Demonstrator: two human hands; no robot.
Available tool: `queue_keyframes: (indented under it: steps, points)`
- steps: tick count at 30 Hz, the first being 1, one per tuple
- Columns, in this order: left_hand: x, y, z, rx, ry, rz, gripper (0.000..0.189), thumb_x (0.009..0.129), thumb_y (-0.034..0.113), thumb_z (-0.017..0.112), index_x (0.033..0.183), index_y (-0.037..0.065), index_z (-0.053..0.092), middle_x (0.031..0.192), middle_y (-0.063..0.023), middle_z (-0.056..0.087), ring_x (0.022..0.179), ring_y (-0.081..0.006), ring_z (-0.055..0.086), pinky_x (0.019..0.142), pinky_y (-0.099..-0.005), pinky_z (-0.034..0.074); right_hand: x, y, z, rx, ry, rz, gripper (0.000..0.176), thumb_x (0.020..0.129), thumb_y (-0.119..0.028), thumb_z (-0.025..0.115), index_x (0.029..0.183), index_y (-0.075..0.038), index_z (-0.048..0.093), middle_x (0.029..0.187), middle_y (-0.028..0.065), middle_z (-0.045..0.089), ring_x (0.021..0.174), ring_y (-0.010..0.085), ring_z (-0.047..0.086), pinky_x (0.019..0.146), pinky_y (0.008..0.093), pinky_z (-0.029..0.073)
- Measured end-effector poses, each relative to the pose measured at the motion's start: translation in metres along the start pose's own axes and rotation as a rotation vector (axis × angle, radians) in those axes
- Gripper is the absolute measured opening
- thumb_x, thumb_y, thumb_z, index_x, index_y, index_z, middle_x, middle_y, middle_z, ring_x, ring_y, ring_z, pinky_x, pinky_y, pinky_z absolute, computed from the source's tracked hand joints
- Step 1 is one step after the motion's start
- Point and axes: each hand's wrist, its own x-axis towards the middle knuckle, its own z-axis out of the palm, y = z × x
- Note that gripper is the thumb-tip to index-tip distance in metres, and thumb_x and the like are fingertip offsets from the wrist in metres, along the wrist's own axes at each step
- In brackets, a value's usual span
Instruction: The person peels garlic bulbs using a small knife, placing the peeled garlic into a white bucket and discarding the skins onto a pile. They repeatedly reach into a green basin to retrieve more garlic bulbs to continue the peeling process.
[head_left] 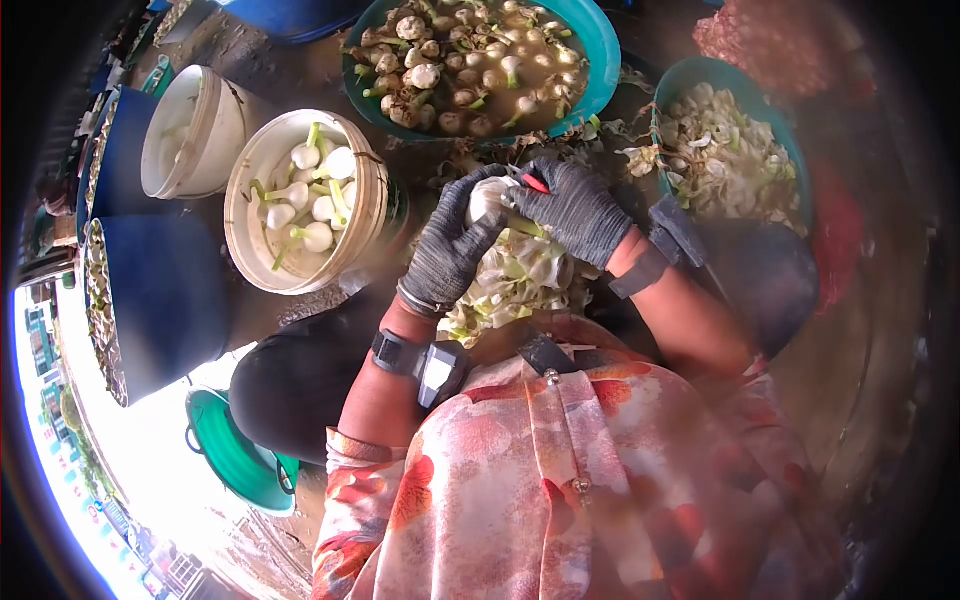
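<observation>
In front of my chest, my left hand [455,240], in a grey knit glove, is closed round a white garlic bulb [487,200]. My right hand [580,207], gloved alike, meets the bulb from the other side. A small tool with a red handle [535,184] pokes out of its closed fingers; any blade is hidden. A green stem [527,228] shows below the right fingers. Pale peeled skins [530,275] are heaped beneath both hands.
A white bucket [376,200] of trimmed bulbs stands to the left, beside another white bucket [165,140]. Ahead is a green basin [603,60] of unpeeled bulbs in muddy water. A green tub [790,150] of skins sits right. A green basin [235,450] lies lower left.
</observation>
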Motion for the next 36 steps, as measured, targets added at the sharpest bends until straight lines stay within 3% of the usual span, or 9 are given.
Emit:
queue_keyframes:
  steps: [5,7,9,12,16,19,21,27,36]
  points:
    - [0.002,-0.016,0.013,-0.62,0.185,-0.053,0.054,0.096,0.023,0.059,0.142,0.003,0.041,0.132,-0.009,0.052,0.118,-0.0166,0.052,0.1,-0.0303,0.044,0.007,0.011,0.015,0.507,0.074,0.123,0.025,0.09,-0.024,0.066,0.1,0.0,0.066,0.084,0.0085,0.069,0.075,0.0128,0.057,0.074,0.0329,0.048]
    - [0.003,-0.034,0.011,-0.316,0.222,0.016,0.047,0.098,0.022,0.056,0.138,0.001,0.044,0.13,-0.0096,0.053,0.118,-0.0191,0.053,0.1,-0.0321,0.044,0.009,0.015,0.017,0.385,0.047,0.151,0.025,0.09,-0.022,0.066,0.1,0.001,0.066,0.083,0.0053,0.068,0.075,0.0096,0.054,0.074,0.0315,0.048]
    - [0.006,-0.045,0.011,-0.185,0.269,0.027,0.038,0.099,0.018,0.053,0.131,-0.001,0.049,0.131,-0.0115,0.053,0.12,-0.0241,0.053,0.103,-0.0357,0.044,0.004,0.005,0.017,0.407,0.096,0.166,0.025,0.09,-0.022,0.066,0.099,0.002,0.066,0.082,0.0067,0.067,0.074,0.0108,0.054,0.073,0.0319,0.048]
    - [0.012,-0.051,0.007,-1.237,0.286,-0.12,0.038,0.102,0.029,0.045,0.129,0.003,0.052,0.126,-0.0132,0.057,0.117,-0.0271,0.054,0.107,-0.0391,0.041,0.004,0.008,0.017,0.369,0.066,0.15,0.026,0.09,-0.024,0.066,0.095,0.001,0.065,0.079,0.0084,0.066,0.072,0.0128,0.053,0.071,0.0337,0.048]
    - [0.022,-0.052,-0.008,-1.373,0.471,-0.277,0.037,0.103,0.03,0.043,0.125,0.002,0.052,0.124,-0.0142,0.058,0.116,-0.0283,0.054,0.105,-0.0415,0.043,-0.004,-0.001,0.013,0.209,-0.089,0.127,0.028,0.089,-0.026,0.068,0.093,0.001,0.063,0.075,0.0117,0.062,0.069,0.0174,0.053,0.069,0.0351,0.048]
    - [0.022,-0.046,-0.056,-1.43,0.072,0.18,0.048,0.103,0.036,0.036,0.129,-0.002,0.049,0.128,-0.0175,0.056,0.123,-0.0297,0.051,0.105,-0.0413,0.042,-0.011,-0.006,0.01,-0.113,-0.416,0.052,0.032,0.09,-0.033,0.064,0.101,-0.003,0.063,0.088,0.021,0.067,0.08,0.0383,0.064,0.075,0.0422,0.05]
    - [0.021,-0.006,-0.08,-1.459,0.617,0.178,0.058,0.1,0.041,0.038,0.138,-0.002,0.042,0.136,-0.0172,0.052,0.125,-0.03,0.049,0.108,-0.0428,0.037,-0.013,-0.014,0.008,-0.353,-0.574,0.199,0.041,0.09,-0.043,0.059,0.102,-0.004,0.064,0.094,0.0203,0.068,0.09,0.0387,0.066,0.08,0.0455,0.051]
    - [0.059,-0.002,-0.087,-1.291,0.566,0.023,0.071,0.098,0.052,0.04,0.144,-0.001,0.035,0.149,-0.0121,0.038,0.133,-0.0259,0.039,0.107,-0.0437,0.035,0.0,-0.004,0.002,-0.459,-0.565,0.299,0.049,0.09,-0.052,0.056,0.104,-0.007,0.067,0.096,0.018,0.069,0.091,0.0363,0.066,0.081,0.0449,0.051]
    - [0.254,-0.117,-0.025,-0.711,0.375,-0.722,0.022,0.094,0.032,0.054,0.099,0.012,0.057,0.081,-0.0059,0.063,0.054,-0.0212,0.052,0.05,-0.0351,0.048,0.022,-0.008,-0.019,-0.218,-0.686,0.352,0.048,0.089,-0.046,0.054,0.11,-0.004,0.064,0.104,0.0215,0.067,0.097,0.0381,0.064,0.085,0.0461,0.049]
